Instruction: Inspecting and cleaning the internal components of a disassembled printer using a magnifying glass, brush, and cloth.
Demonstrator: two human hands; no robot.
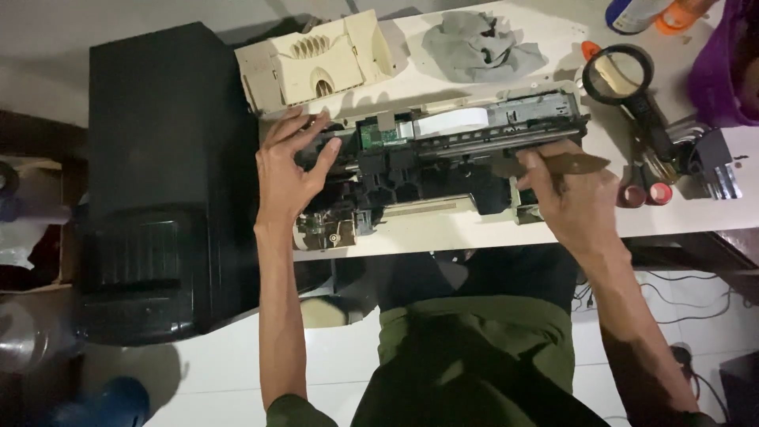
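A stripped-down printer mechanism [443,150], black and grey with a white ribbon cable, lies on the white table [474,229]. My left hand [288,162] rests on its left end, fingers spread over the black frame. My right hand [565,194] grips a brown-handled tool [573,164] at the mechanism's right end; the tool's tip is hidden among the parts.
A cream plastic housing piece [316,63] and a grey cloth [478,47] lie at the table's far side. A magnifying glass [621,75], small bottles and a black adapter [711,154] sit to the right. A large black case [158,182] stands at the left. Cables lie on the floor.
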